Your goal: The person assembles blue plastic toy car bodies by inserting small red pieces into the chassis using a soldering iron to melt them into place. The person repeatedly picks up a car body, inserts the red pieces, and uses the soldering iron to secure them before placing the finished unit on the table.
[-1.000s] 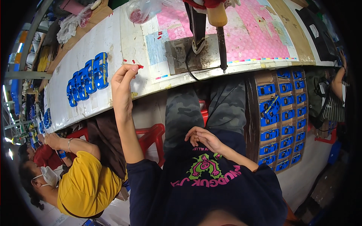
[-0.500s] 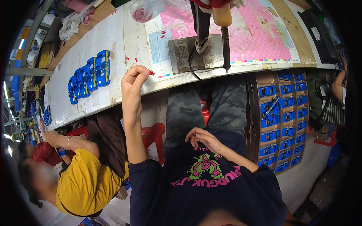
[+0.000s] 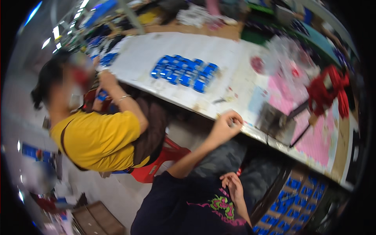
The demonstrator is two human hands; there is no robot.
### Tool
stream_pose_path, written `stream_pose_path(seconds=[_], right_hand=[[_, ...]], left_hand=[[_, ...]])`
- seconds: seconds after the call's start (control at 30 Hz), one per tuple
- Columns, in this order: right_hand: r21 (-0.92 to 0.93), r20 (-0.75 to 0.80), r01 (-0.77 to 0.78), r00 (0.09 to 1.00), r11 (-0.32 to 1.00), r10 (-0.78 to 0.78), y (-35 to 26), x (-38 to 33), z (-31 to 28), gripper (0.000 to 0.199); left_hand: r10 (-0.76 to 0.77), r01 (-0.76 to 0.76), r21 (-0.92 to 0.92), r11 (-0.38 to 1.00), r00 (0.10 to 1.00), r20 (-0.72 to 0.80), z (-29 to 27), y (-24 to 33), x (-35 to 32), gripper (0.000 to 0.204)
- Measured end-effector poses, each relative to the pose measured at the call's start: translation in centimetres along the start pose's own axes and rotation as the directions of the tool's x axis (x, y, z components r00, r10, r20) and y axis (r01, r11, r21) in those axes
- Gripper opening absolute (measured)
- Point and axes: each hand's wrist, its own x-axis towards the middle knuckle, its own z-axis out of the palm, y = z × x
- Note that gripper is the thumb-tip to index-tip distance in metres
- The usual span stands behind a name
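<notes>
At the table edge: left hand point(image 3: 226, 126) raised to the near rim of the white table point(image 3: 164, 53), fingers curled together, looks pinched on something small; too blurred to tell what, or if anything is held.
Right hand: point(image 3: 232, 186) low, against the dark shirt point(image 3: 188, 207) at the lap, fingers loosely bent, nothing in it; seems just parked there.
Blue pieces: point(image 3: 184, 70) laid in tight rows mid-table, well apart from the left hand, likely grouped for counting or sorting.
Pink sheet: point(image 3: 313, 137) flat on the table to the right, near a grey block point(image 3: 276, 124).
Red tool: point(image 3: 327, 92) stands over the pink sheet.
Box: point(image 3: 301, 196) under the table, holds more blue pieces.
Other person: yellow shirt point(image 3: 98, 141), seated on a red stool point(image 3: 156, 162) at the left, hands at the table's far end.
</notes>
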Motion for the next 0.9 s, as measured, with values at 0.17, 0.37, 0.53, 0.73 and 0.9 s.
stream_pose_path(seconds=[0.17, 0.37, 0.53, 0.73, 0.9], right_hand=[[-0.107, 0.000, 0.011, 1.000, 0.994, -0.011, -0.5, 1.3, 0.4, 0.028], [-0.199, 0.023, 0.068, 0.998, 0.978, -0.064, -1.4, 3.2, 1.7, 0.028], [-0.198, -0.066, 0.133, 0.987, 0.971, -0.149, -2.1, 4.1, 2.4, 0.029], [-0.139, -0.141, 0.139, 0.977, 0.980, -0.158, -1.1, 4.3, 1.1, 0.031], [-0.096, -0.209, 0.125, 0.967, 0.988, -0.142, -0.9, 4.1, 0.2, 0.020]], left_hand=[[0.057, -0.056, -0.057, 0.997, 0.998, 0.018, -0.1, 0.0, -2.2, 0.005], [0.043, -0.043, -0.015, 0.999, 0.999, 0.032, -0.5, 0.3, -5.2, 0.006], [0.001, -0.014, 0.099, 0.995, 0.991, 0.132, 0.8, -1.4, -7.6, 0.012], [-0.031, -0.030, 0.285, 0.958, 0.978, 0.206, 2.3, -2.3, -9.9, 0.016], [-0.024, -0.049, 0.250, 0.967, 0.959, 0.283, 3.0, -2.4, -9.6, 0.015]])
